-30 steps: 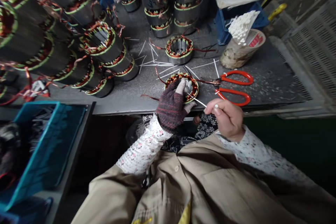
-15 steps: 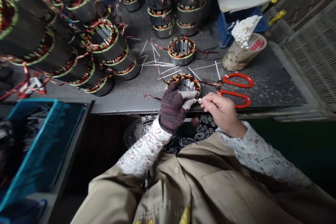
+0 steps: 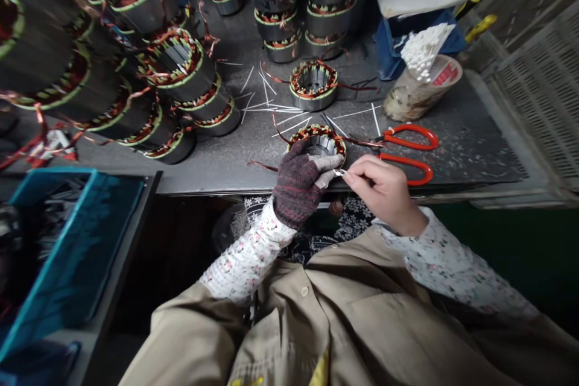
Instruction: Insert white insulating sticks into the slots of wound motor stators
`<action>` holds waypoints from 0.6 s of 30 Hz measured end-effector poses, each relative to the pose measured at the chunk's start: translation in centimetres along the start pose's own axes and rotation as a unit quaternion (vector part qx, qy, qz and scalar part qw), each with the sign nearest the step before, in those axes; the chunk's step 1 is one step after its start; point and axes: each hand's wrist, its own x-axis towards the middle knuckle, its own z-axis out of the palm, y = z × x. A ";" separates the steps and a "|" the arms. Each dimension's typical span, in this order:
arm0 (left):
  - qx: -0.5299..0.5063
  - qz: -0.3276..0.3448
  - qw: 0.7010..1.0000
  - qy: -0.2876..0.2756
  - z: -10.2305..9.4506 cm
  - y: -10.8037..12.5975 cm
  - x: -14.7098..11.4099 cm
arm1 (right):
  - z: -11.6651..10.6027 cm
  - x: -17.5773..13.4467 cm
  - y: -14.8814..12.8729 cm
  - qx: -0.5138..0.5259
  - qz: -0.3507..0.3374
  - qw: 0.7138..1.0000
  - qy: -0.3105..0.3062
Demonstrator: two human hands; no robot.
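Observation:
My left hand (image 3: 296,190), in a dark knitted glove with pale finger coverings, grips the near side of a motor stator (image 3: 336,140) at the bench edge. The stator is a metal ring with copper windings and a yellow-green rim. My bare right hand (image 3: 382,190) is closed in a pinch beside the left fingertips, holding a small thin white piece (image 3: 339,173) against the stator's near right side. Its far end is hidden by the fingers. Red-handled scissors (image 3: 409,136) lie just right of the stator, their blades pointing toward it.
Another stator (image 3: 313,87) stands behind, with loose white sticks (image 3: 275,110) around it. Stacked stators (image 3: 212,102) fill the left and back. At right are a cup (image 3: 409,96) of white sticks and a blue bin (image 3: 389,48). A teal tray (image 3: 85,211) sits lower left.
My right hand has shifted slightly, and its fingertips are now closer to my left fingers at the white piece. My left hand keeps its grip on the stator.

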 end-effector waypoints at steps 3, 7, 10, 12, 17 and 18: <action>0.021 0.004 0.999 -0.025 -0.2 -0.1 0.0 | 0.3 0.3 0.5 -0.038 0.019 0.999 -0.023; 0.028 0.007 0.999 -0.044 -0.4 -0.3 -0.1 | 0.6 0.7 1.2 -0.061 0.050 0.997 -0.017; 0.065 0.023 0.996 -0.058 -0.6 -0.1 -0.1 | 0.6 0.8 0.5 -0.093 0.035 0.995 -0.017; 0.102 0.025 0.992 -0.065 -0.7 0.1 -0.1 | 0.2 0.8 -0.4 -0.111 0.023 0.992 -0.059; 0.114 0.017 0.991 -0.070 -0.6 0.7 0.2 | -2.5 1.0 -2.5 0.062 0.031 0.993 -0.095; 0.110 0.012 0.992 -0.064 -0.6 0.7 0.2 | -3.0 1.0 -2.6 0.109 0.039 0.990 -0.086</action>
